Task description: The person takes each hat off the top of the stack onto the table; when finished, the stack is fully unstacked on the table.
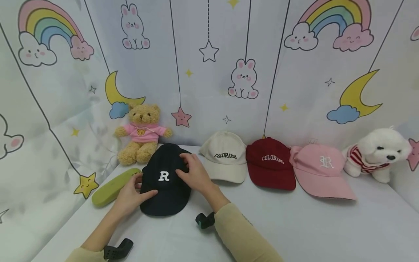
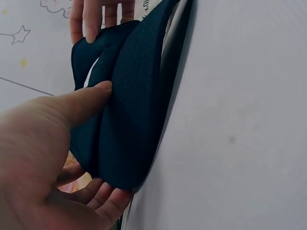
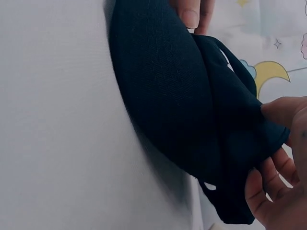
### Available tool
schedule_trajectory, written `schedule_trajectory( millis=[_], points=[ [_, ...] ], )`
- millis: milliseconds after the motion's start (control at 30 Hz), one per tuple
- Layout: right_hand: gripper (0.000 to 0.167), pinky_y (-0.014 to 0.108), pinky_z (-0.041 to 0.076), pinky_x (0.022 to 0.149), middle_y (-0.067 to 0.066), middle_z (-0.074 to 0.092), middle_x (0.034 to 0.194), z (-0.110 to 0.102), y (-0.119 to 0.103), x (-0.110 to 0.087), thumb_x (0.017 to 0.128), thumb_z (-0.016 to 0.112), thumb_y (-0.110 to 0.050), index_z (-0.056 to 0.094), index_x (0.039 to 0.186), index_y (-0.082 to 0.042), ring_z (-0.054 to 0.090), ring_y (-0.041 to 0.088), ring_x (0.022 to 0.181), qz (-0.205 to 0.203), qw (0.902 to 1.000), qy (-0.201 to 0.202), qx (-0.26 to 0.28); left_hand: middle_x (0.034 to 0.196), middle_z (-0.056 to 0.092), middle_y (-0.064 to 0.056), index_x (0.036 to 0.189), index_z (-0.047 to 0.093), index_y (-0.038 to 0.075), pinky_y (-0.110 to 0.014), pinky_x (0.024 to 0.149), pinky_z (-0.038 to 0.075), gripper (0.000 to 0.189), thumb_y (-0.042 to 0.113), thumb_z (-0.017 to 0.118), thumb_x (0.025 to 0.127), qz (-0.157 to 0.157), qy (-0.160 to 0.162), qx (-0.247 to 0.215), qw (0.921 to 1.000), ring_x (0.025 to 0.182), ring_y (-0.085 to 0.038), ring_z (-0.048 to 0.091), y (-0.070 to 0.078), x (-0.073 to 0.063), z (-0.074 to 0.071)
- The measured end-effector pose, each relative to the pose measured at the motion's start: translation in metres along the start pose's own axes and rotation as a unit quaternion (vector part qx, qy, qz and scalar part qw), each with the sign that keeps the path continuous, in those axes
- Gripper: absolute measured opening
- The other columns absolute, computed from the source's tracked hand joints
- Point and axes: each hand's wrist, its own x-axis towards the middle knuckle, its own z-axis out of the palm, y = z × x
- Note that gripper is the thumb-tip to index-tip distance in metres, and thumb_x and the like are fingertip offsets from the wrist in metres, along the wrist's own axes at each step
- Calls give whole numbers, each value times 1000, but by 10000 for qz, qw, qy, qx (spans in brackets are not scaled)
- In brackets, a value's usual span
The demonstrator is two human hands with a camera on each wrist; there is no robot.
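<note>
A black baseball cap (image 1: 170, 158) with a white letter R on its front faces forward, brim toward me, over the white table. At its left side my left hand (image 1: 127, 194) holds it, thumb laid along the seam above the brim and fingers at the edge. My right hand (image 1: 196, 173) grips the upper right of the crown between thumb and fingers. In the left wrist view the cap's brim (image 2: 134, 105) slants close over the tabletop. The right wrist view shows the crown (image 3: 235, 120) bending between thumb and fingertips.
A green case (image 1: 106, 191) lies left of the cap, with a teddy bear (image 1: 142, 134) behind. To the right stand a cream cap (image 1: 226, 167), a dark red cap (image 1: 270, 174), a pink cap (image 1: 314, 174) and a white plush dog (image 1: 381, 153) along the patterned backdrop.
</note>
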Motion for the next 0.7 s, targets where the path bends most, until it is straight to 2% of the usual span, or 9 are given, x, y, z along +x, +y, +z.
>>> schedule_trajectory(
  millis=[300,700],
  points=[
    [49,36,50,92,11,56,117,-5,2,5,93,73,-15,55,138,-7,56,24,102,-128,9997,198,0,139,47,-33,148,32,-9,-56,100,44,93,38,81,86,9,161,156,9997,121,-44,50,10,9,3],
    [50,39,48,95,14,53,122,-18,12,15,95,70,-13,52,141,-5,53,26,106,-176,9991,252,294,138,47,-34,148,31,-11,-58,100,43,88,31,80,88,298,371,336,9983,123,-47,50,24,32,5]
  ],
)
